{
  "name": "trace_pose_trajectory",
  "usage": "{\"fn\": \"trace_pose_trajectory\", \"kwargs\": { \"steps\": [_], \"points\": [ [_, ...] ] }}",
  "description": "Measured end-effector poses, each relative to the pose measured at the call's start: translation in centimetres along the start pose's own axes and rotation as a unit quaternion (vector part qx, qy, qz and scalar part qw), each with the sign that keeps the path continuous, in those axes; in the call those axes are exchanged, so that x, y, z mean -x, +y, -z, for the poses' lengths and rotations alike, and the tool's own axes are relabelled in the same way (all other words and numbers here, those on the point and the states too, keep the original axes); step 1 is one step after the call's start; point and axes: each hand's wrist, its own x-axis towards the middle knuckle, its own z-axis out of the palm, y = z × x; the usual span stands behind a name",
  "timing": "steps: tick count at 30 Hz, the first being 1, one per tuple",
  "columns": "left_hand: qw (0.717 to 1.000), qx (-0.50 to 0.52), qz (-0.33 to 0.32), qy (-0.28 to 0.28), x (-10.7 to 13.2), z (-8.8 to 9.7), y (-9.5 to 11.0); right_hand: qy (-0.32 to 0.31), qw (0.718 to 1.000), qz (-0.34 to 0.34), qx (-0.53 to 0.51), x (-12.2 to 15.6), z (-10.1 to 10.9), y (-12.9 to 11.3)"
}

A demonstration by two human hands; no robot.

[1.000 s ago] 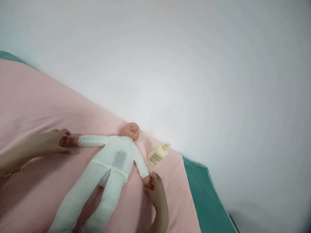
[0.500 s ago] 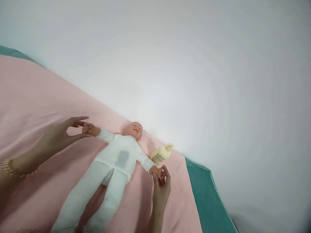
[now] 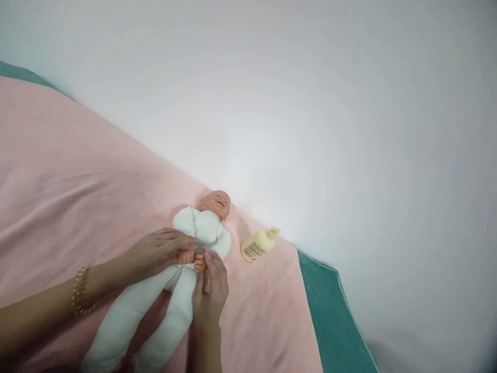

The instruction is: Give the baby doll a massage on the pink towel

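- Where the left forearm [image 3: 42, 318] crosses the lower left of the frame, a tan bracelet [image 3: 79, 290] circles the wrist.
- At the bottom, left of middle, the legs of a doll [image 3: 183, 290] in white clothes run down towards the lower edge.
- The left hand [image 3: 161, 254] holds the doll by one small hand [image 3: 186, 256], fingers laid over it; the thumb is hidden.
- The right hand [image 3: 213, 287] comes up from the bottom edge and grasps the doll's other hand [image 3: 199, 262] between thumb and fingers.
- Both small hands are near each other over the doll's belly.
- The doll lies face up on a pink cloth [image 3: 267, 305], its head [image 3: 219, 203] just below the middle of the frame.
- Right of the doll, apart from both hands, is a pale yellow bottle [image 3: 258, 245].
- Green cover [image 3: 334, 305] shows at lower right and upper left.
- Beyond is a pale wall [image 3: 310, 119].
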Motion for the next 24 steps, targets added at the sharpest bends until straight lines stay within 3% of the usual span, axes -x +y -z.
{"fn": "trace_pose_trajectory", "kwargs": {
  "steps": [12,14,16,18,20,22,24],
  "points": [
    [0.999,-0.014,-0.026,0.012,-0.2,-0.5,0.1,-0.016,1.000,0.026,0.004,-0.2,-0.2,0.1],
    [0.999,-0.010,-0.030,0.025,-0.3,-0.2,0.2,-0.010,1.000,0.006,-0.014,0.0,-0.2,0.1],
    [0.999,0.004,-0.021,0.034,-0.4,0.5,0.3,0.016,0.996,-0.067,-0.051,0.2,0.2,0.1],
    [0.998,0.019,0.039,0.042,-0.6,1.8,0.4,0.069,0.974,-0.200,-0.086,0.1,1.0,0.2],
    [0.981,0.023,0.177,0.074,-0.7,3.7,0.4,0.136,0.927,-0.332,-0.107,-0.2,2.2,0.6],
    [0.923,0.035,0.356,0.140,-0.7,5.7,0.2,0.197,0.875,-0.422,-0.127,-0.3,3.3,1.6],
    [0.857,0.061,0.468,0.208,-0.6,7.1,0.0,0.240,0.829,-0.480,-0.156,0.2,4.0,3.1]
  ]
}}
